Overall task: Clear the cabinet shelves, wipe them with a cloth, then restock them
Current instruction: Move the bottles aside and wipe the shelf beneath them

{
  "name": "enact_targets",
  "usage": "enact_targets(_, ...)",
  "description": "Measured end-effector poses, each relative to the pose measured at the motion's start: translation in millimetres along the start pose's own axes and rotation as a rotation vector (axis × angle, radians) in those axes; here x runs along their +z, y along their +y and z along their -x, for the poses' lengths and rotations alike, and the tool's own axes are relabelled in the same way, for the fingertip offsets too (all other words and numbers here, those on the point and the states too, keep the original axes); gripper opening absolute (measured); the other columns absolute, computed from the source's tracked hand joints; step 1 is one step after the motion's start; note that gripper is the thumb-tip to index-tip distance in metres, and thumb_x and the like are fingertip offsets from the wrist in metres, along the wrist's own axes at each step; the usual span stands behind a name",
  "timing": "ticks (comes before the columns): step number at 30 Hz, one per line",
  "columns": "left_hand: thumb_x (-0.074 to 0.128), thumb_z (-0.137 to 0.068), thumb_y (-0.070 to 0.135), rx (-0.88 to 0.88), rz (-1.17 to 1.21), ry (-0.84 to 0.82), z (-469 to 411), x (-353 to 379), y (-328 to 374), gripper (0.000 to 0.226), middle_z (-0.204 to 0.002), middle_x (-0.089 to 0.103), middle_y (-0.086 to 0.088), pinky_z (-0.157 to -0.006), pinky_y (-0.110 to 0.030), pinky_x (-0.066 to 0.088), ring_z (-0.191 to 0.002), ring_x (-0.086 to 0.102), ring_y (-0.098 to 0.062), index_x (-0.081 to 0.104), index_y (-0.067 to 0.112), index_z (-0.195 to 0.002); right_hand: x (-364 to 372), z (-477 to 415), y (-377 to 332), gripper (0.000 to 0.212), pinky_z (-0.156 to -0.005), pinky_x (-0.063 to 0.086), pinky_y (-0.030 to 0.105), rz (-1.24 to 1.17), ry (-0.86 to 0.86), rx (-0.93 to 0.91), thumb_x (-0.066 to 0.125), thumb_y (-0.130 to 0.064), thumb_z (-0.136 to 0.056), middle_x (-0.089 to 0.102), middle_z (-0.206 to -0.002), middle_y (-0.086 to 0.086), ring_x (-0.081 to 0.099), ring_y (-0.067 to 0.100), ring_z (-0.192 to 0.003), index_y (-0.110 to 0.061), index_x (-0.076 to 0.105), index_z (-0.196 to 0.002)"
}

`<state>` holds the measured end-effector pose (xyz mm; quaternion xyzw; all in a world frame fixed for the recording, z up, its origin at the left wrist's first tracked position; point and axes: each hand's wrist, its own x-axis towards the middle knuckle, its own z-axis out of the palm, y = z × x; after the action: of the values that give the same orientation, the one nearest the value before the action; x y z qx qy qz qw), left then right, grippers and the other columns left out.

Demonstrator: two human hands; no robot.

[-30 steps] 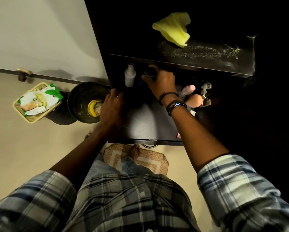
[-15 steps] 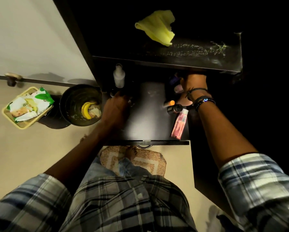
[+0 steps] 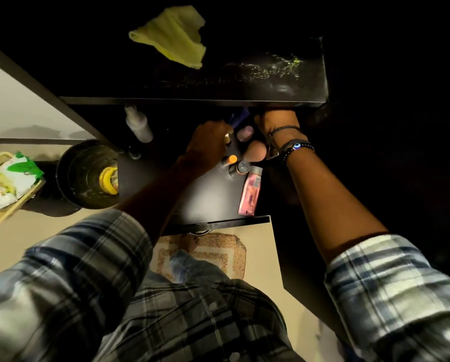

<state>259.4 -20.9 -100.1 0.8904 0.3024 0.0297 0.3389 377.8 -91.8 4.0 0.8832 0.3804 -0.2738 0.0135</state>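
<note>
left hand (image 3: pixel 208 142) moved right across the lower shelf (image 3: pixel 205 194) — now among small bottles (image 3: pixel 234 163)

Both arms were extended forward, plaid sleeves rolled back to the forearms. The left hand (image 3: pixel 208 142) was curled, knuckles up. The right hand (image 3: pixel 276 121) reached deeper, fingers hidden; bracelets circled its wrist.
</note>
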Motion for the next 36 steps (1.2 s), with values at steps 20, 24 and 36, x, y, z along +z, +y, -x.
enact_targets(20,0.056,-0.089,0.021,-0.007,0.093,0.064,6,11,-26,0.029,-0.107,0.068,-0.013,-0.086,-0.034,0.046,-0.098,0.063,-0.031,0.064,0.012,-0.115,15,-10,3,0.032,-0.093,0.041,0.037,-0.082,0.251,-0.025,0.05,-0.017,-0.093,0.058,-0.124,0.023,0.053,0.038,-0.115,0.002,0.059,-0.118)
enact_targets(24,0.052,-0.09,0.027,-0.052,0.092,0.189,47,-12,-41,0.033,-0.106,0.068,-0.016,-0.081,-0.048,0.051,-0.097,0.064,-0.035,0.063,0.01,-0.116,38,-3,-15,0.028,-0.079,0.05,0.043,-0.234,0.4,-0.086,0.062,-0.023,-0.085,0.069,-0.092,0.025,0.064,0.04,-0.09,0.004,0.069,-0.092)
enact_targets(36,0.049,-0.083,0.021,-0.218,-0.276,0.141,116,-77,-64,0.049,-0.123,0.051,-0.025,-0.093,-0.043,0.036,-0.11,0.047,-0.042,0.049,0.0,-0.127,80,0,-133,0.049,-0.104,0.043,0.043,-0.177,0.084,-0.554,0.053,-0.029,-0.091,0.055,-0.137,0.009,0.05,0.032,-0.126,-0.021,0.046,-0.139)
